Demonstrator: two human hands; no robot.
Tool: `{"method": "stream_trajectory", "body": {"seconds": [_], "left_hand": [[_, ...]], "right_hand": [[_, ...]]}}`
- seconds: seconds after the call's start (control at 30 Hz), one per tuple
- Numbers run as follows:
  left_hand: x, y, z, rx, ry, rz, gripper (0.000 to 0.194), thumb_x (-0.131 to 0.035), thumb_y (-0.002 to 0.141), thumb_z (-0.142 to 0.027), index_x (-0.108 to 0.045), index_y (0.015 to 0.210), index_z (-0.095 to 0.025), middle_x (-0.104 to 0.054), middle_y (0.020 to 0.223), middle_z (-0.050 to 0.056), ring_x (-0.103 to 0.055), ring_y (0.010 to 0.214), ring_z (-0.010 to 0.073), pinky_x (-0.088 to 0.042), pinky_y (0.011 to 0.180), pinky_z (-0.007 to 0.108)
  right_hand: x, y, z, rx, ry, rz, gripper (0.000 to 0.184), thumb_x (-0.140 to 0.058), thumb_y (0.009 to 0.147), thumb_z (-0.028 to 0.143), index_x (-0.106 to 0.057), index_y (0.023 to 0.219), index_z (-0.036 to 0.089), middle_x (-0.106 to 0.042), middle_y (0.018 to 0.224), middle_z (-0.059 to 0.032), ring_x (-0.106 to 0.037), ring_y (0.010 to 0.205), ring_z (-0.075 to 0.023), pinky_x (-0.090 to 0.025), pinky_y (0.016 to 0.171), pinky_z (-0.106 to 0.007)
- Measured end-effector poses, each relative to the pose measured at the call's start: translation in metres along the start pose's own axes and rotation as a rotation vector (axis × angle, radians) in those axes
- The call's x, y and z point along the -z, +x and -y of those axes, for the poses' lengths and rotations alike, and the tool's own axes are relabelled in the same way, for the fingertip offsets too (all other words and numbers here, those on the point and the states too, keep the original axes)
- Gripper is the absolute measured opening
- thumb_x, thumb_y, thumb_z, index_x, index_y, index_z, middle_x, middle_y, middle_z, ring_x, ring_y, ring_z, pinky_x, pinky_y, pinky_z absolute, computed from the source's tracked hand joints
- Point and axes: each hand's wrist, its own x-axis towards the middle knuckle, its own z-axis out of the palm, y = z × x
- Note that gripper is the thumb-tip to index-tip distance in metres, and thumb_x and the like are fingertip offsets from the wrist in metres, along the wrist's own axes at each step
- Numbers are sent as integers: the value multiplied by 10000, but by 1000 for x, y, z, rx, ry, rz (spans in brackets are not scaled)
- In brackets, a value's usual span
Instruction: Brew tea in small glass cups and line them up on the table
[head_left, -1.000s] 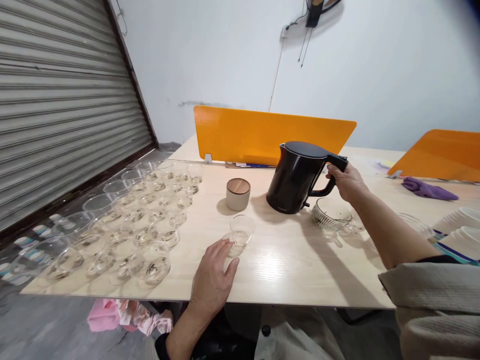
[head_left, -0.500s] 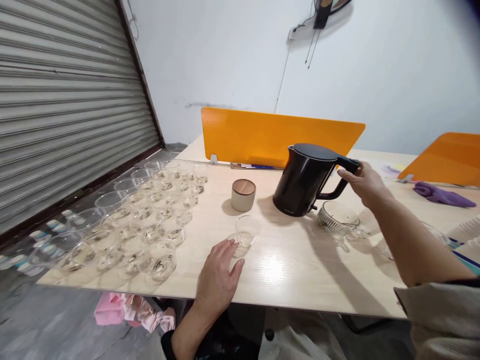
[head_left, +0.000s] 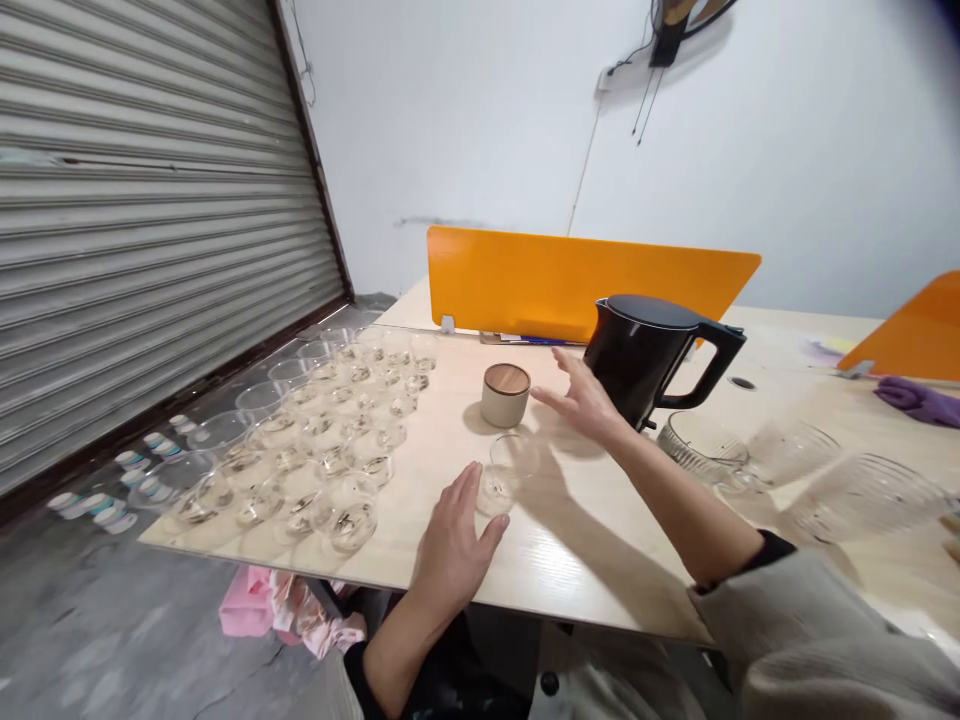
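My left hand (head_left: 457,535) lies flat and open on the pale wooden table (head_left: 585,550), its fingertips touching a small clear glass cup (head_left: 508,470). My right hand (head_left: 585,400) hovers open with fingers stretched out, between the black kettle (head_left: 652,360) and a small beige jar with a wooden lid (head_left: 505,394). It holds nothing. The kettle stands upright with its handle to the right.
Several clear glass cups (head_left: 330,440) with tea leaves stand in rows on the table's left part. A ribbed glass pitcher (head_left: 701,450) and more glassware (head_left: 847,485) sit right of the kettle. An orange divider (head_left: 577,280) runs along the back. A purple cloth (head_left: 919,398) lies far right.
My right hand let go of the kettle's handle and moved left, past the kettle's front, toward the lidded jar. The left hand stayed by the single cup.
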Motion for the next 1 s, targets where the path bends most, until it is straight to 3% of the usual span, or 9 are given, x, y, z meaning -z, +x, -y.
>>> {"method": "stream_trajectory", "body": {"seconds": [0.23, 0.33, 0.5, 0.77, 1.0], "left_hand": [[2, 28, -20, 174, -208, 64, 946, -744, 810, -301, -277, 1624, -177, -412, 1635, 177, -403, 1497, 350, -335, 1233, 548], [0, 36, -27, 181, -286, 43, 997, -787, 756, -255, -285, 1615, -200, -430, 1625, 172, -422, 1482, 347, -343, 1223, 540], [-3, 44, -31, 206, -334, 51, 989, -829, 727, -256, -334, 1583, -226, -511, 1560, 172, -474, 1438, 342, -368, 1200, 524], [-13, 47, -27, 215, -360, 12, 679, -790, 798, -270, -509, 1416, -258, -623, 1442, 117, -572, 1331, 300, -418, 1159, 513], [-17, 46, -36, 285, -519, 67, 642, -782, 801, -223, -505, 1379, -262, -574, 1498, 118, -590, 1315, 295, -548, 1029, 478]], "right_hand": [[-45, 40, -10, 35, 36, 242, 994, -850, 732, 499, -413, 1581, 222, -448, 1600, -166, -385, 1497, -366, -308, 1233, -522], [-54, 48, -11, 81, -4, 247, 1012, -883, 694, 469, -435, 1567, 219, -483, 1570, -171, -429, 1464, -381, -326, 1218, -533], [-64, 51, -19, 40, -14, 212, 924, -849, 735, 472, -473, 1533, 198, -487, 1555, -186, -439, 1458, -364, -339, 1212, -506], [-65, 47, -30, 52, -79, 159, 767, -803, 769, 491, -557, 1439, 211, -634, 1337, -156, -590, 1254, -347, -453, 1094, -463], [-45, 33, -52, 38, -102, 125, 767, -777, 779, 517, -555, 1430, 179, -612, 1355, -174, -574, 1265, -358, -448, 1099, -463]]}}
